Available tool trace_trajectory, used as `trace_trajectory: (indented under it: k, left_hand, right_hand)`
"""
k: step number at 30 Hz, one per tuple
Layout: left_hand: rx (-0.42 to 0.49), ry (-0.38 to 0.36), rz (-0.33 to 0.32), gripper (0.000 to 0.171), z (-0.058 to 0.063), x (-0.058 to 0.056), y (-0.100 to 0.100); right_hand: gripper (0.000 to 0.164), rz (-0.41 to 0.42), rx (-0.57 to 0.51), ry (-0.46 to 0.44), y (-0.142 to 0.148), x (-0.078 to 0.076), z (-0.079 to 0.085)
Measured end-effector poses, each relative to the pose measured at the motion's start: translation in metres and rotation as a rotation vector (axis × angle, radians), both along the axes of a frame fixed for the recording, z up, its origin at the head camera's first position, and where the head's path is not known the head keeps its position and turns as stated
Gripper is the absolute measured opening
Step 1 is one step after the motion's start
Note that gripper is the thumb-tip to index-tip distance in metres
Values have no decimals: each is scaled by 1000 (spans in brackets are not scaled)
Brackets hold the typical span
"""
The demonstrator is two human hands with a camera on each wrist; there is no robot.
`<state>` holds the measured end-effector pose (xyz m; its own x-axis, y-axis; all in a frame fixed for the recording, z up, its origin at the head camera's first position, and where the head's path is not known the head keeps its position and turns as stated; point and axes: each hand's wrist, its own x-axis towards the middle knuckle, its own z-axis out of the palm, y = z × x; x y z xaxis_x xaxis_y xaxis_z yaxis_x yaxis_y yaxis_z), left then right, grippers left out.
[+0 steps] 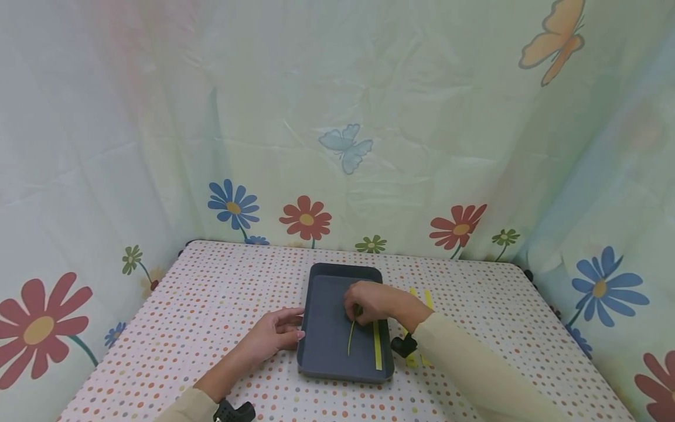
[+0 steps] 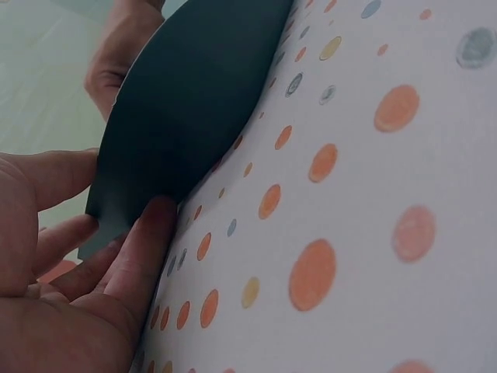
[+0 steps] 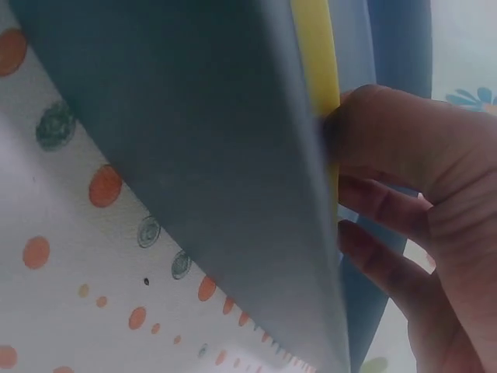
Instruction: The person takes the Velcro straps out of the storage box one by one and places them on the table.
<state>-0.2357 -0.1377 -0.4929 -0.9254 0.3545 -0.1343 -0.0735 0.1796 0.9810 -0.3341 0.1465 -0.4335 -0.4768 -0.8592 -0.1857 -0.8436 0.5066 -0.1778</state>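
A dark grey rectangular tray (image 1: 329, 351) lies on the dotted table. My left hand (image 1: 272, 339) rests at its left side, fingertips touching the outer wall (image 2: 178, 93) and rim. Over the middle of the tray, my right hand (image 1: 369, 302) pinches a thin yellow strip (image 1: 350, 343), seen nearly edge-on and hanging down toward the tray floor. A second yellow strip (image 1: 378, 349) lies lengthwise along the tray's right side. In the right wrist view, the right hand's fingers (image 3: 377, 198) are just beyond the near tray wall (image 3: 202, 155), beside a yellow strip (image 3: 314, 54).
More yellow strips (image 1: 428, 299) lie on the table right of the tray, partly hidden under my right forearm. The table's dotted cover (image 1: 242, 275) surrounds the tray. A flower-printed curtain (image 1: 401, 193) stands behind the table and along both sides.
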Motion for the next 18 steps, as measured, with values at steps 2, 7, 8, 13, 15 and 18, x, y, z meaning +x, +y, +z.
trace_trajectory:
  k: [2,7,8,13,15,18]
  left_hand:
    - [6,-2,-1,66,0,0,0]
    - [16,-6,-9,67,0,0,-1]
    - [16,-3,-10,67,-1,-1,-1]
    - [15,-1,-8,66,-1,-1,-2]
    - [19,-7,-8,67,-2,-1,-2]
    - [23,-11,-8,67,-2,-1,-2]
  right_hand:
    - [16,2,-26,-2,1,-1,-1]
    - [13,-11,-126,-46,5,-1,0]
    - [12,-15,-154,-59,5,-1,1]
    - [11,-30,-308,-112,5,1,7]
    - [11,-33,-370,-135,5,2,10]
    - [10,-44,-454,-164,6,4,13]
